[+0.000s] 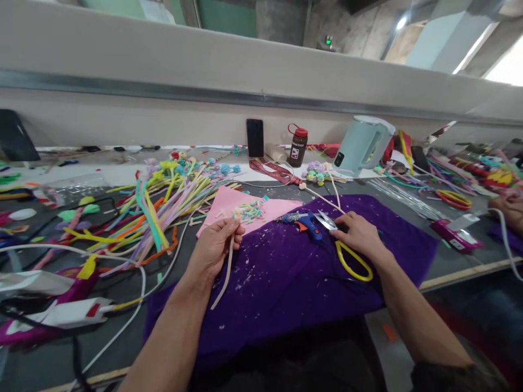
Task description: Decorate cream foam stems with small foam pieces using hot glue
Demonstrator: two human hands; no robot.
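My left hand [218, 242] is closed in a pinch around a cream pipe cleaner [227, 275], whose loose end hangs down over the purple cloth [281, 283]. My right hand [360, 233] lies over the scissors [354, 262], fingers bent around them near the pivot; one yellow handle loop shows below, the other is hidden. Beside the blades is a blue glue gun [314, 226]. Two pale stems from small flower heads [318, 172] run toward my right fingertips. Short cut pieces of pipe cleaner [250, 211] lie on a pink sheet [218, 202] beyond my left hand.
Bundles of coloured pipe cleaners [163, 204] spread at left, with cables and a magenta-and-white device [61, 305]. A phone [255, 138], a dark bottle [298, 146] and a pale blue kettle [363, 144] stand at the back. Another person's hand [509, 211] is at far right.
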